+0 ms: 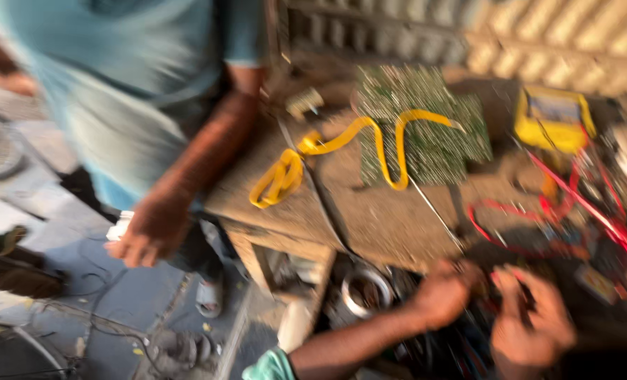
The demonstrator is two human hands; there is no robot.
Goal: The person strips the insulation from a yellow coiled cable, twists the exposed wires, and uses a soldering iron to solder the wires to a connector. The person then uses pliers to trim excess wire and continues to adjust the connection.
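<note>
At the bench's near edge, your left hand [446, 292] and right hand [528, 324] sit close together, fingers curled over a tangle of red wires [539, 225]; blur hides what they pinch, so you cannot tell the grip. Beyond lie one yellow cable [370, 151], two green boards [426, 127], and one yellow meter [553, 119]. Another person's hand [152, 232] hangs open, left of the bench [377, 218].

There are two green circuit boards [426, 127] on one wooden workbench [391, 225]. One yellow cable [370, 144] lies across them. There is one yellow meter [553, 119], and red wires [574, 211] too blurry to count. Two hands [447, 292] work below, and one other person [137, 91] stands close by.
</note>
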